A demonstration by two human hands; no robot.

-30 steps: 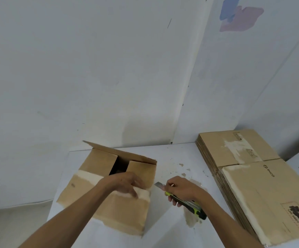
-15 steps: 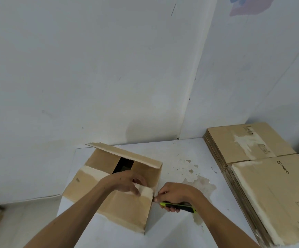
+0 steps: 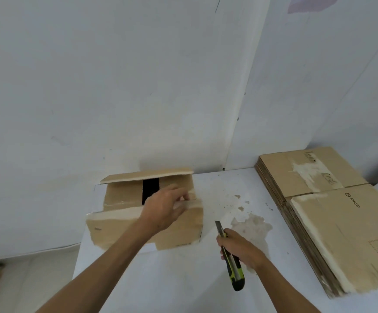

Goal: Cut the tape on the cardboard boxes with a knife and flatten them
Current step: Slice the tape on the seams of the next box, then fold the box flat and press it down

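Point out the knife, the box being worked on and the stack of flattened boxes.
knife (image 3: 235,268): head view, on the green and black handle below the right hand.
box (image 3: 120,227): head view, on its near top panel.
stack (image 3: 332,227): head view, on the top sheet.

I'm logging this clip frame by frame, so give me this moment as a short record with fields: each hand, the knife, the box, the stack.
left hand: fingers curled on the box's top edge
right hand: grips the knife, away from the box
knife: blade out, pointing away from the person, touching nothing
box: on the white table, far flaps open
stack of flattened boxes: at the table's right
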